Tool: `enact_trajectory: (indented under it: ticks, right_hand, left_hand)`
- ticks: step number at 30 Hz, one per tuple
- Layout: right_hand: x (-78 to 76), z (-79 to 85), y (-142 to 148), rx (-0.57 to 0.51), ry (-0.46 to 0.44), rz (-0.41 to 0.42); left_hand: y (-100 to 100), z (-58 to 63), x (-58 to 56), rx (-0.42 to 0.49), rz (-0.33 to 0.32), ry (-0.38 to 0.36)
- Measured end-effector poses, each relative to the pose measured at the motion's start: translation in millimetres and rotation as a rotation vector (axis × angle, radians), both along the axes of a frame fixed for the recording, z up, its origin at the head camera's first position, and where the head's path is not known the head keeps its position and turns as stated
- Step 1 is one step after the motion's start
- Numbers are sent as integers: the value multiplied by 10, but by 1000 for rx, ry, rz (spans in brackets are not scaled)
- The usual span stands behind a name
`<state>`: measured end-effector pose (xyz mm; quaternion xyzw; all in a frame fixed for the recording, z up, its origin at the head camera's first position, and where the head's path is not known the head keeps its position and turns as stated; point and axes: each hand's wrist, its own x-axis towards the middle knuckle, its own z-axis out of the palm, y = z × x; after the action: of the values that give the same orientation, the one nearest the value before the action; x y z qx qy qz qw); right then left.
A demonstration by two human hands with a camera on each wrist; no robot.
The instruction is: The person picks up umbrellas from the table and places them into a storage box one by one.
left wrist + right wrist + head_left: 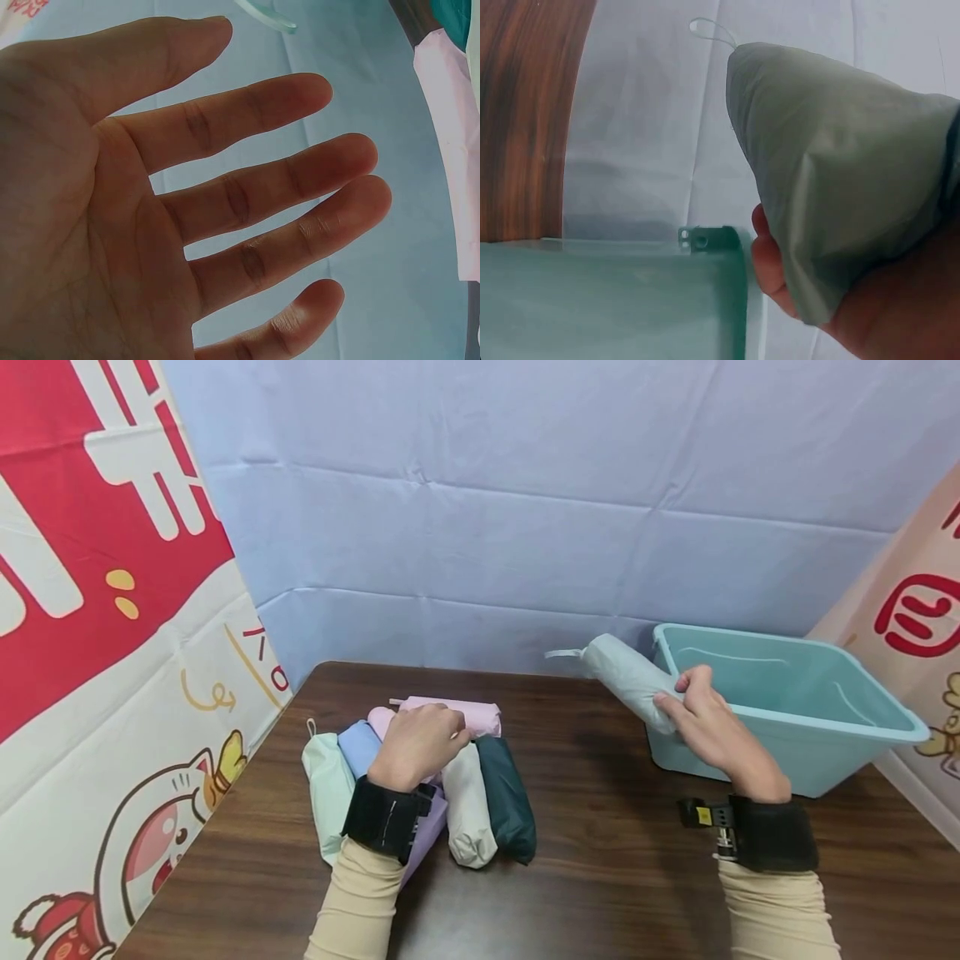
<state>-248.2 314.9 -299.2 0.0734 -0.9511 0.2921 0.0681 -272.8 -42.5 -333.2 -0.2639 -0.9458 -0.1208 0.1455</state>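
Observation:
My right hand (708,727) grips the lower end of a pale grey-green folded umbrella (624,670) in its fabric sleeve. The umbrella is tilted, its loop end pointing up and left, just left of a light teal bin (757,739). In the right wrist view, its sleeve (840,150) hides part of the hand. My left hand (420,742) hovers over a group of sleeved umbrellas; the left wrist view shows its fingers (262,187) spread, holding nothing. Around it lie mint (328,789), blue (356,747), pink (483,718), lilac (429,833), off-white (468,814) and dark green (508,802) umbrellas.
The bin stands at the right rear of the dark wooden table (592,860), its rim rising beside my right hand. A pale blue cloth (480,543) hangs behind the table. Printed cloths stand at the left (180,693) and right (922,635) sides.

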Motion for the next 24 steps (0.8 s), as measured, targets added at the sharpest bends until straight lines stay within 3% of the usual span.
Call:
enact_trajectory:
  ticks: [5,14,21,24]
  right_hand:
    - [-3,25,102,7,40,-48]
    - [18,86,350,-18,213,-205]
    - [-51,61,481,-99,401,-389]
    - [-87,53,542,-116,440,-464]
  left_hand:
    - [-8,-2,-7,0,0,4]
    - [-11,17,-15,0,5,-20]
    - [-13,21,-28,-1,13,-29]
    - [-17,12,-26,-2,8,-33]
